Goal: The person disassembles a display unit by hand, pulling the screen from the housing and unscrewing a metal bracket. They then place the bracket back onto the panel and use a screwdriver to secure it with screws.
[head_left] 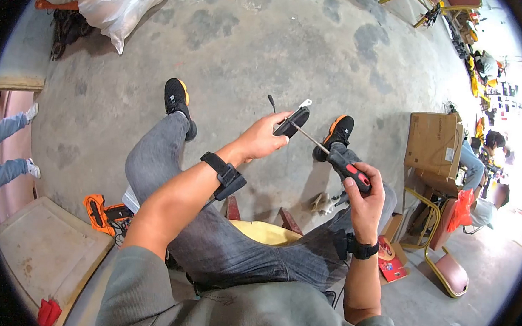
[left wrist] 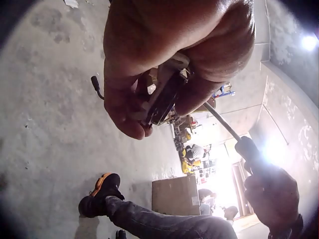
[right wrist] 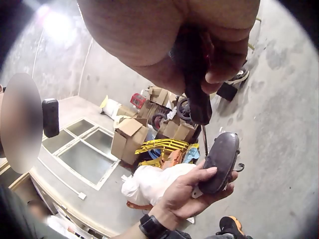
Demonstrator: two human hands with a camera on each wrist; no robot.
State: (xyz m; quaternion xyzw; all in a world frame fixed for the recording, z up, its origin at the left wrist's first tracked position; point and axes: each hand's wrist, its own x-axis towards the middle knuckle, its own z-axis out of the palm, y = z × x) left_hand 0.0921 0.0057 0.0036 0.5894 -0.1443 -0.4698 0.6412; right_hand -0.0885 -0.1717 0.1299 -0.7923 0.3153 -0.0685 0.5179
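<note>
My left hand [head_left: 261,140] grips a flat black oval part [head_left: 293,123] between thumb and fingers, out over the floor. A small white tab [head_left: 306,103] sticks out at its far end, and a short black cable end [head_left: 271,100] juts out beyond the fingers. The right wrist view shows the smooth dark face of the oval part [right wrist: 220,160]. With the right hand [head_left: 367,199], I hold a screwdriver [head_left: 347,168] by its black and red handle. Its metal shaft points left, and the tip overlaps the edge of the part in the head view.
Below the hands are my legs in grey jeans [head_left: 231,251] and a yellow seat [head_left: 266,232]. Right stand a cardboard box [head_left: 430,140] and a pink-seated chair [head_left: 452,273]. White sacks [head_left: 121,2] lie at upper left, an orange item [head_left: 96,214] nearer. Other people sit at right.
</note>
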